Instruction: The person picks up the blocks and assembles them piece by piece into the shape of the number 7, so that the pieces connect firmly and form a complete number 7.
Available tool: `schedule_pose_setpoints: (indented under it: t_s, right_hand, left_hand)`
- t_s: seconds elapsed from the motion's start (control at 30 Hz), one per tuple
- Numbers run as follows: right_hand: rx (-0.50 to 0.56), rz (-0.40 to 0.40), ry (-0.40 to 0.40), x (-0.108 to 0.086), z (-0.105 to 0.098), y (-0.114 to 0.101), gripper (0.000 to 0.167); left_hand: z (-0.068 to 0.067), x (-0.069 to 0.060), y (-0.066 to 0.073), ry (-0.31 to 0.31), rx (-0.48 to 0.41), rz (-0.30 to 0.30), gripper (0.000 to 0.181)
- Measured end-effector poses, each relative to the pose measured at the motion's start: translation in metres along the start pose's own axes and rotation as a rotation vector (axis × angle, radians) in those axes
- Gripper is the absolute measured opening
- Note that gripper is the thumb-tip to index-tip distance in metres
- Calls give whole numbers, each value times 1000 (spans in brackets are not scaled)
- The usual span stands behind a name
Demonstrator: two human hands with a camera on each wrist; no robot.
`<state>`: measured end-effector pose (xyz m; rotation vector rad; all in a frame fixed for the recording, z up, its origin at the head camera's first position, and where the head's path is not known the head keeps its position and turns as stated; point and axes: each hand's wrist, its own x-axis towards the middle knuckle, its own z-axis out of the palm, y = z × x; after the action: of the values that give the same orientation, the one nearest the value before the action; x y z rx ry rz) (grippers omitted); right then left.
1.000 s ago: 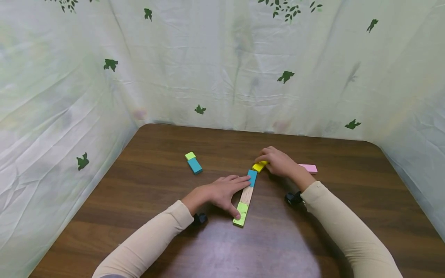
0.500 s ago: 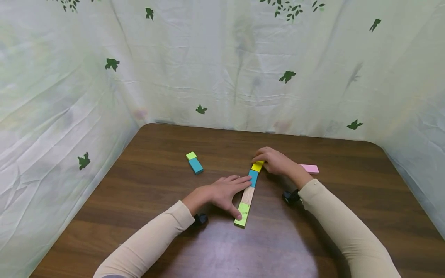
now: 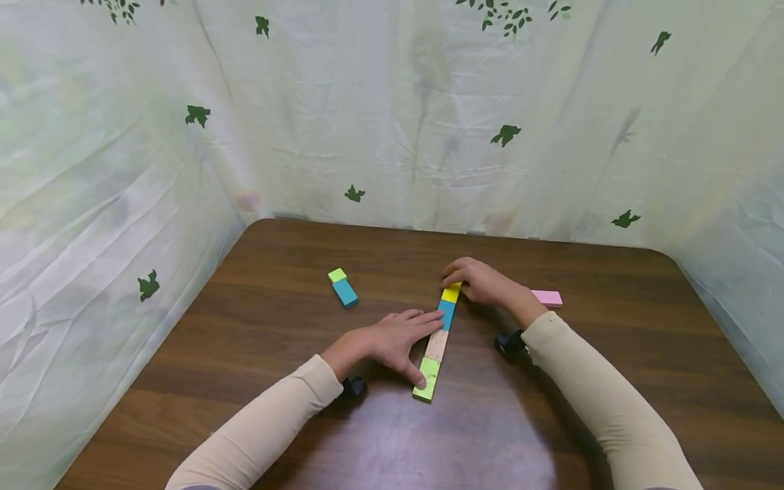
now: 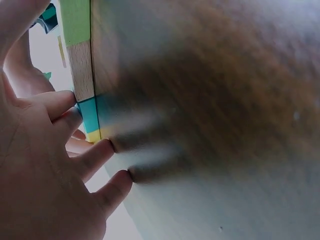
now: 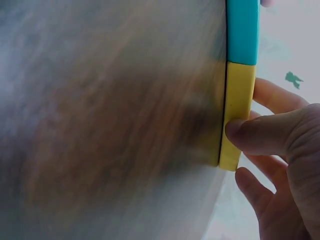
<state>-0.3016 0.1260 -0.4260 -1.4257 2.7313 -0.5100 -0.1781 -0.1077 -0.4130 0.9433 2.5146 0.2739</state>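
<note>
Several flat blocks lie end to end in a straight row: a green block (image 3: 431, 371), a bare-wood block (image 3: 436, 346), a blue block (image 3: 448, 312) and a yellow block (image 3: 450, 294) at the far end. My left hand (image 3: 392, 342) rests along the row's left side with fingers spread. Its thumb touches the green block and its fingertips reach the blue one. At the far end my right hand (image 3: 482, 280) pinches the yellow block between thumb and fingers. In the right wrist view the yellow block (image 5: 240, 90) meets the end of the blue block (image 5: 243, 32).
Back left on the brown table (image 3: 275, 327), another blue block (image 3: 346, 293) lies with a small green block (image 3: 337, 275) at its end. A pink block (image 3: 548, 298) lies right of my right hand, partly hidden by the arm. A patterned curtain (image 3: 392, 116) surrounds the table.
My right hand has turned the yellow block from an angle into line with the row, shifting slightly left. The left hand has kept its place.
</note>
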Motion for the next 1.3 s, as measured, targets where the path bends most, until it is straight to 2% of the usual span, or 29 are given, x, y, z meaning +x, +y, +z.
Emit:
schedule_pose_setpoints:
  t_s: [0.37,0.77,0.93,1.3]
  right_hand:
    - [-9,-42,18,-2,2,1,40]
    - [-6,6,-13,-3,1,-2,41]
    - [-15,1,-19,-3,2,-1,41]
    - [-6,0,-19,-4,3,0,42]
  left_hand:
    - [2,1,5,16,15,-4,108]
    - [3,0,7,16,15,8,109]
    - [3,1,8,5,17,33,107]
    - [1,3,8,-15,21,37,106]
